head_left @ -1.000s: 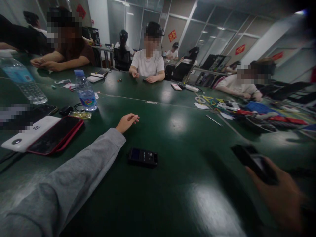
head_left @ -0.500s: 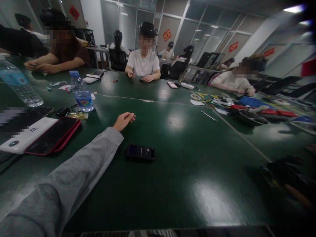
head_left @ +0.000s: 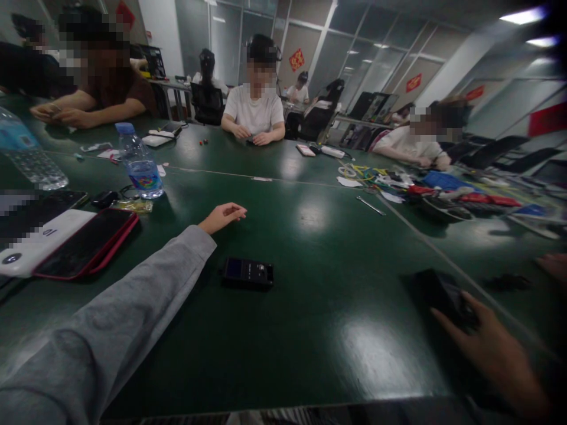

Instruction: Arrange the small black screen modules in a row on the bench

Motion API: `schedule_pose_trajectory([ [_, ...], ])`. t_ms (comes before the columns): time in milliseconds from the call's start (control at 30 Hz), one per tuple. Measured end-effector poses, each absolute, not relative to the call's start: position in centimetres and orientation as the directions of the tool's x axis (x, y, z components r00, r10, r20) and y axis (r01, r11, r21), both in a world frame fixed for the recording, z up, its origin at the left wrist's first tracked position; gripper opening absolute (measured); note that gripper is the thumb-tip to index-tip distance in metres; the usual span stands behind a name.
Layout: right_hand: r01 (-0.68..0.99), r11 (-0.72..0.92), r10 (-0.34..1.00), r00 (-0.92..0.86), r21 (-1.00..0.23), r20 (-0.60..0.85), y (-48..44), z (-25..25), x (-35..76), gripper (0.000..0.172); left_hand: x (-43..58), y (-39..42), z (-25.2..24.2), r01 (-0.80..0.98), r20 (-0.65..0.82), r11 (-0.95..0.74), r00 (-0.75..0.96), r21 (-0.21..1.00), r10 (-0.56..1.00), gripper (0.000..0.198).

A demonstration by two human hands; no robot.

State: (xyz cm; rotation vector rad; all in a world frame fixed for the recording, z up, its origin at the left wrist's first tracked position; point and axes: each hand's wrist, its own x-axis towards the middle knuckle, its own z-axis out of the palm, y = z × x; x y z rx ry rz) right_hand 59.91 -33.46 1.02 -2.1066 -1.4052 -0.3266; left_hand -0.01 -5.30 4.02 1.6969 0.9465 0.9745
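My left hand [head_left: 222,216] rests on the dark green table [head_left: 319,330] at the end of a grey sleeve, fingers loosely curled with the tips together, and nothing shows in them. A small black device with a screen [head_left: 248,273] lies just right of my forearm. At the lower right my right hand [head_left: 491,348] is blurred, with its fingers on a black phone-like object [head_left: 438,293] lying on the table.
A red-cased phone [head_left: 84,243] and white power bank [head_left: 39,242] lie at left, with water bottles [head_left: 138,162] behind. A metal tool [head_left: 370,205] and a pile of cables and coloured parts [head_left: 438,192] lie at right. Other people sit across the table.
My right hand came back into view at the lower right and set its fingers on the black object. My left hand stayed in place. The view shifted slightly.
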Motion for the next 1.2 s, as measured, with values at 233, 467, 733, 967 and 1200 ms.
schedule_pose_trajectory([
  [233,0.974,-0.021,0.942,0.095,-0.226,0.321,-26.2,3.8,45.5,0.086,1.2,-10.4,11.5,0.313,-0.094,-0.431,0.885,0.847,0.457,0.068],
  [467,0.943,0.289,0.903,-0.211,-0.166,0.375,-18.8,4.7,32.3,0.07,2.3,-14.6,11.9,0.352,-0.095,-0.765,0.928,0.54,0.36,0.067],
  [733,0.939,0.298,0.888,-0.207,-0.17,0.411,-11.3,3.7,24.0,0.07,1.5,-11.5,9.9,0.585,0.138,-0.811,0.803,0.013,0.581,0.061],
  [967,0.945,0.262,0.886,-0.156,-0.193,0.436,-9.7,3.2,23.3,0.07,1.3,-7.1,6.2,0.706,0.396,-0.706,0.664,-0.053,0.634,0.067],
  [1200,0.946,0.25,0.896,-0.145,-0.207,0.421,-10.1,3.2,23.5,0.071,1.7,-6.3,5.4,0.704,0.508,-0.559,0.319,0.438,0.8,0.047],
])
